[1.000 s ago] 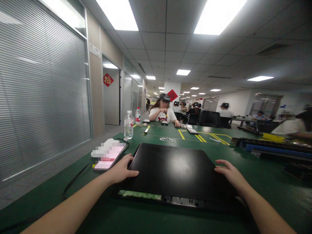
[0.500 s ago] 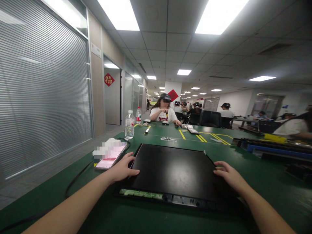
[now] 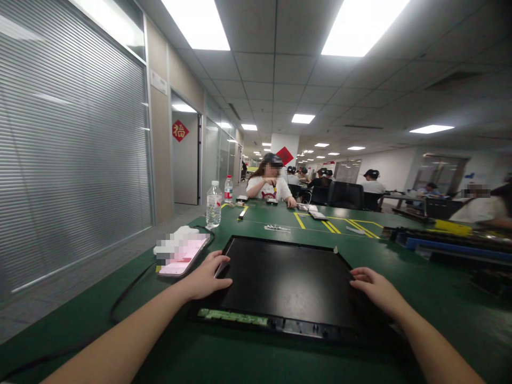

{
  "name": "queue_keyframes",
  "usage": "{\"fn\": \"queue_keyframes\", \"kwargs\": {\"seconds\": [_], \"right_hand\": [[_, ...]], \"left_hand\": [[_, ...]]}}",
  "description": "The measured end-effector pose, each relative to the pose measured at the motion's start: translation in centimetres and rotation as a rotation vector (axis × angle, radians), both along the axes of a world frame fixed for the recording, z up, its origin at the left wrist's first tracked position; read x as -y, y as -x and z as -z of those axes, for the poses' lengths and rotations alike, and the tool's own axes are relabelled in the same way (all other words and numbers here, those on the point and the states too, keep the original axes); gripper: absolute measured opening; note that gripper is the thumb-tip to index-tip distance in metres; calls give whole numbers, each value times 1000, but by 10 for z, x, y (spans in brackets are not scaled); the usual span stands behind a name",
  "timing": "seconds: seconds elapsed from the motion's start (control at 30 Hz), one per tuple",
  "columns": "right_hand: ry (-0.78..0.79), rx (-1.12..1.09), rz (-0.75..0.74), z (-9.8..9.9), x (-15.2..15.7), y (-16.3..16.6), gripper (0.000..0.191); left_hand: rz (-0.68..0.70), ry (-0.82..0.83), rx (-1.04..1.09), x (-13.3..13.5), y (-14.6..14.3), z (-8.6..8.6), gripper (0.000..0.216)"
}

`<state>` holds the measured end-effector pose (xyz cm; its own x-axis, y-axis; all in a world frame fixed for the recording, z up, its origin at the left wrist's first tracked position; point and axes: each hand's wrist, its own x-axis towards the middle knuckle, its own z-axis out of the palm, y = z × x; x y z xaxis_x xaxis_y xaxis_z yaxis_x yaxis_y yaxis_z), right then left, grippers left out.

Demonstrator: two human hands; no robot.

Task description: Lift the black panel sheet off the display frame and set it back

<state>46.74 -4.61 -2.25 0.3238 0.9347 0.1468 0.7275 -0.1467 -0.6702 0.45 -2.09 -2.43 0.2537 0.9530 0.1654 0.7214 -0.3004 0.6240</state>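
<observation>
A flat black panel (image 3: pixel 286 280) lies on the green table (image 3: pixel 432 298) in front of me. A narrow green circuit strip (image 3: pixel 234 317) shows along its near edge. My left hand (image 3: pixel 206 276) grips the panel's left edge, fingers on top and thumb curled over the side. My right hand (image 3: pixel 378 292) holds the right edge in the same way, fingers curved over the rim.
A phone with a pink screen (image 3: pixel 182 258) lies left of the panel, with a black cable (image 3: pixel 128 290) running past it. Two water bottles (image 3: pixel 213 204) stand further back. A person (image 3: pixel 269 184) sits at the far end. Blue and black parts (image 3: pixel 448 242) lie at the right.
The panel's far edge has dropped and it sits lower on the table. Both hands have shifted slightly along its side edges.
</observation>
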Motion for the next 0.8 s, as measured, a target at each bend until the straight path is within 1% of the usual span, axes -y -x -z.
{"fn": "queue_keyframes", "kwargs": {"seconds": [0.13,0.23,0.33,0.57,0.7,0.8], "right_hand": [[-12,-27,-18,1,0,-1,31],[-10,-14,-15,2,0,-2,29],[-16,-13,-19,2,1,-1,30],[-21,-18,-17,3,0,-1,30],[-4,-8,-16,2,0,-1,31],[-11,-5,-9,3,0,-1,29]], "left_hand": [[-20,-64,-49,0,2,0,61],[-27,-134,-84,-3,5,-3,50],[-32,-165,-125,-6,8,-6,41],[-32,-164,-216,-8,11,-7,37],[12,-161,-224,-8,11,-6,38],[18,-132,-203,-9,11,-6,39]]}}
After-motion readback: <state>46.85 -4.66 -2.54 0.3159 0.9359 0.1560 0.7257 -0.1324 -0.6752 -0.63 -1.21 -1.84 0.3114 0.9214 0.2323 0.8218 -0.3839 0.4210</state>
